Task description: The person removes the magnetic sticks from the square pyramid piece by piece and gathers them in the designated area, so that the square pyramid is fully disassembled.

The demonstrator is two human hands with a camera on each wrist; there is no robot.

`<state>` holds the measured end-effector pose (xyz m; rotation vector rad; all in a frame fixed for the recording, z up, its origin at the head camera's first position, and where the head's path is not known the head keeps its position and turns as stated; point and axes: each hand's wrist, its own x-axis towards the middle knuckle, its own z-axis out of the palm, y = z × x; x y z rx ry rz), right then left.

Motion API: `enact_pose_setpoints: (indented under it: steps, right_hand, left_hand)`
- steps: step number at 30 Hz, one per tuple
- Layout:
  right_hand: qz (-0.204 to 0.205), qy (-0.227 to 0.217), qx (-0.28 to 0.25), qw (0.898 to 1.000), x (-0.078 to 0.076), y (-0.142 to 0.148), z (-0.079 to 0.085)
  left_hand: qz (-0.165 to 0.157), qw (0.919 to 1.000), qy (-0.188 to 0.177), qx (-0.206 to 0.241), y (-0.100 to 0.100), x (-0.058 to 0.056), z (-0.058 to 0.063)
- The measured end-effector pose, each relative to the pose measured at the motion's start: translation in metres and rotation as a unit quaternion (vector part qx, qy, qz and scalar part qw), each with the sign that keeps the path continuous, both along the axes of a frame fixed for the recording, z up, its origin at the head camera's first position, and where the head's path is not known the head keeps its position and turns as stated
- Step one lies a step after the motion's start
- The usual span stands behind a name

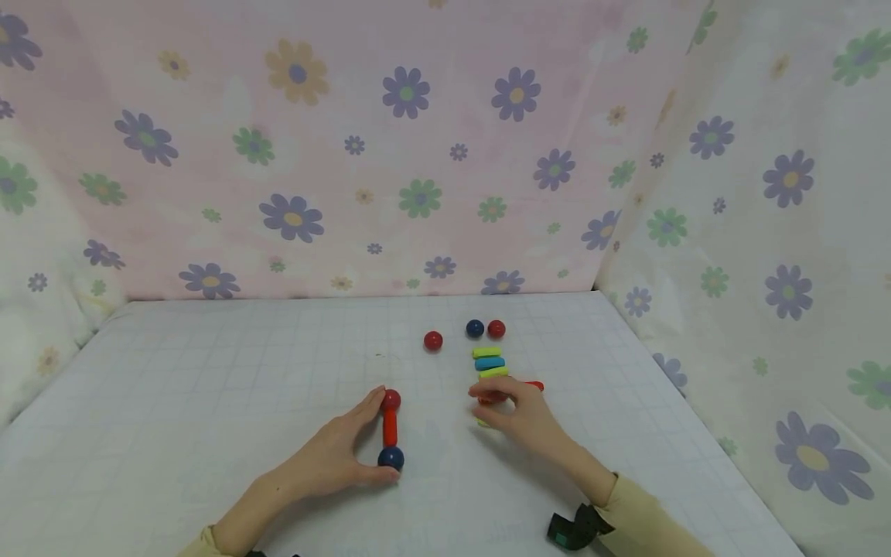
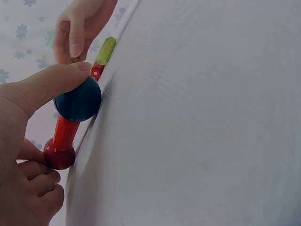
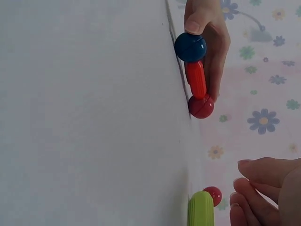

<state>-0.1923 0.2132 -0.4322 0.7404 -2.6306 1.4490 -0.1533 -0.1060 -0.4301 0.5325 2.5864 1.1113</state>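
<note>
My left hand (image 1: 330, 456) holds a rod with a ball at each end between thumb and fingers. The piece joins a red ball (image 1: 391, 400), a red rod (image 1: 390, 428) and a dark blue ball (image 1: 391, 458). In the left wrist view the thumb lies against the blue ball (image 2: 79, 100), a finger at the red ball (image 2: 59, 154). My right hand (image 1: 525, 418) hovers over a group of short rods, thumb and fingers apart, with nothing seen between them in the right wrist view. Below it lie a lime rod (image 3: 201, 208) and partly hidden red rods (image 1: 534, 385).
Beyond the right hand lie a lime rod (image 1: 486, 353), a blue rod (image 1: 490, 363) and another lime rod (image 1: 493, 372). Farther back sit a loose red ball (image 1: 433, 340), a blue ball (image 1: 475, 329) and a second red ball (image 1: 496, 329). Flowered cloth (image 1: 348, 178) walls the table.
</note>
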Motion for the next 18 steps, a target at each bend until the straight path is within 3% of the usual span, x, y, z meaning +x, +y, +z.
enact_pose_setpoints:
  steps: [6,12,18]
  right_hand:
    - [0.03,-0.026,0.025,0.999,-0.01,-0.034,0.007]
    - [0.056,-0.069,0.018,0.996,-0.019,-0.07,0.011]
    - [0.069,-0.118,0.042,0.99,-0.024,-0.099,0.004]
  left_hand:
    - [0.004,1.0,-0.006,0.002,-0.001,0.0,-0.001]
    - [0.003,1.0,0.0,0.003,-0.002,0.001,-0.004]
    - [-0.004,0.9999,0.008,0.012,-0.003,0.001,-0.005]
